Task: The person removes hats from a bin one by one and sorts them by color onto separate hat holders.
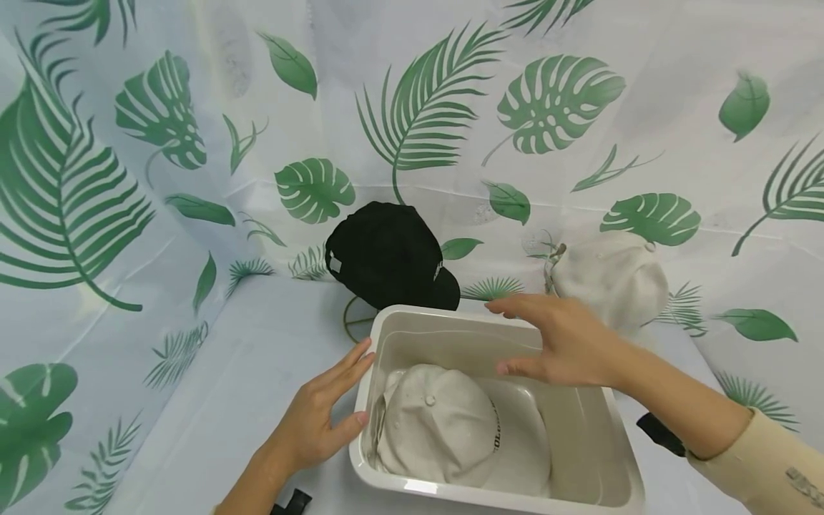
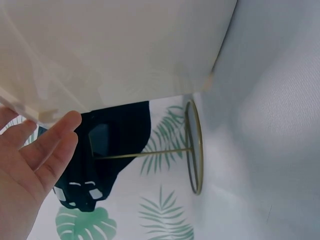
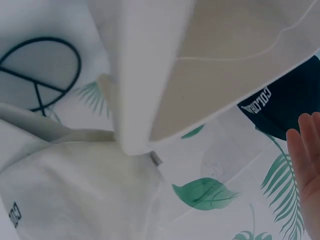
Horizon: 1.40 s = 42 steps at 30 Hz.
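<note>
An off-white cap (image 1: 438,422) with dark lettering at its front lies crown up inside a cream plastic bin (image 1: 614,458), toward the bin's left side. My left hand (image 1: 318,408) rests its extended fingers along the bin's left rim; the left wrist view shows the fingertips at the bin's outer wall (image 2: 125,50). Over the bin's back right part hovers my right hand (image 1: 566,336), thumb and fingers spread apart, nothing between them. Just behind the bin, a black cap (image 1: 386,250) sits on a gold wire stand (image 2: 195,150).
Another off-white cap (image 1: 611,275) is behind the bin at the right; near it the right wrist view shows a round wire base (image 3: 77,65). A leaf-printed cloth (image 1: 438,57) hangs at the back and sides. Small black objects lie on the white tabletop (image 1: 257,357), left and right.
</note>
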Available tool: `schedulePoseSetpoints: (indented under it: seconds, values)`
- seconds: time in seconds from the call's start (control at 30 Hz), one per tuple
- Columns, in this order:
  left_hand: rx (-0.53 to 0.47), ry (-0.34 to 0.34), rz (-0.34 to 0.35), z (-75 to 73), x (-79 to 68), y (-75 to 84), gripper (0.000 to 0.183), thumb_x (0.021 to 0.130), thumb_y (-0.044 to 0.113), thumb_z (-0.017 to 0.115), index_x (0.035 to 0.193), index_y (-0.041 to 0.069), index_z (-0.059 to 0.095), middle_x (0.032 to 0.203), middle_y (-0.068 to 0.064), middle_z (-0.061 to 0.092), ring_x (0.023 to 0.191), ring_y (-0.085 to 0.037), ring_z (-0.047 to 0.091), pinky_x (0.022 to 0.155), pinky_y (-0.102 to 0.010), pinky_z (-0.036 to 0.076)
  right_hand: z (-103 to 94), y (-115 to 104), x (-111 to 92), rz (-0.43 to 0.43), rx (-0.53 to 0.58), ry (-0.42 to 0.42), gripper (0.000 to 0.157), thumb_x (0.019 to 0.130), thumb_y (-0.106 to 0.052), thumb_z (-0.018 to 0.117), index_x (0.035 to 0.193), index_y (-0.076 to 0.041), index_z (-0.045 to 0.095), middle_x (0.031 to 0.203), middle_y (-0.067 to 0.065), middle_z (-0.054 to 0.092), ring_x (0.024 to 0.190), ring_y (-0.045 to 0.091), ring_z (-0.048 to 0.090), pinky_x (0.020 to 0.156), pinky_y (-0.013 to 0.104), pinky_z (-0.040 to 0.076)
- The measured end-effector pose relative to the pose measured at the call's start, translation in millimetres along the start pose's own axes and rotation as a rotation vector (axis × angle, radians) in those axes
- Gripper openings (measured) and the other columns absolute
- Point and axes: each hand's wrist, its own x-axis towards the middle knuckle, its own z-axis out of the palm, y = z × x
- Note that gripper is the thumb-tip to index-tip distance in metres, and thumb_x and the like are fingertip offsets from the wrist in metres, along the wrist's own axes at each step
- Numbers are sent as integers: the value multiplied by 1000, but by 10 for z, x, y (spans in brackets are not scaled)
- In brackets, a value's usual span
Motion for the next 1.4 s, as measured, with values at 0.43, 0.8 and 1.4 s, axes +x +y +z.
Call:
schedulePoseSetpoints:
  seconds: [0.43,0.8,1.4]
  values:
    - [1,3,-4,12,8,14,64,85,27,53,144,8,39,151,-12,31,133,-25,40,102,-37,41,137,-22,-301,63,100,-49,74,70,-58,74,131,-22,54,114,-16,60,97,3,59,76,31,49]
    - [-6,7,-11,14,1,20,64,84,26,53,145,9,39,151,-12,32,133,-25,40,104,-34,38,388,-53,-341,13,156,2,74,67,-59,75,129,-22,56,114,-13,62,96,5,61,76,30,51]
    - [-4,7,-7,4,5,26,65,84,25,54,145,9,38,151,-12,31,133,-25,40,104,-34,39,656,-166,-381,103,287,-171,73,71,-61,71,131,-24,51,118,-17,56,97,3,59,76,27,51]
